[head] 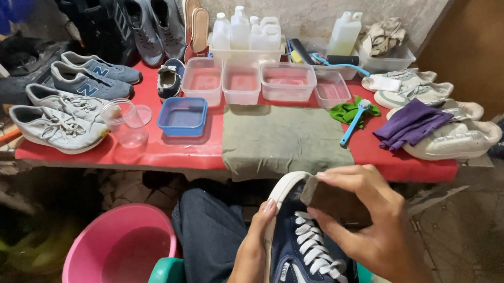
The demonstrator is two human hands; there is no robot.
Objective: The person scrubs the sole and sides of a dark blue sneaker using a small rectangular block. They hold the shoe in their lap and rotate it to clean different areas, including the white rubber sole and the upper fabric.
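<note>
Red covering runs the length of the low table in front of me, against a rough plastered wall, but my attention sits below it, over my lap. There I hold a navy sneaker with white laces, toe pointing up toward the table edge. My left hand clasps its side, fingers curled tight round the white sole edge, thumb up by the toe. My right hand pinches a dark brown rubbing block between thumb and fingers and presses one corner against the white toe rim.

To do this rubbing well, I judge the left hand should keep the shoe braced on the knee so the toe cannot twist, while the block works in short strokes along the rubber only, clear of the navy cloth and laces.

Outward from there: a pink bucket holding water stands on the floor near my left knee. On the table lie a grey-green cloth, a blue-handled brush on a green rag, a purple cloth over white sneakers, clear tubs, a blue tub and white bottles.
</note>
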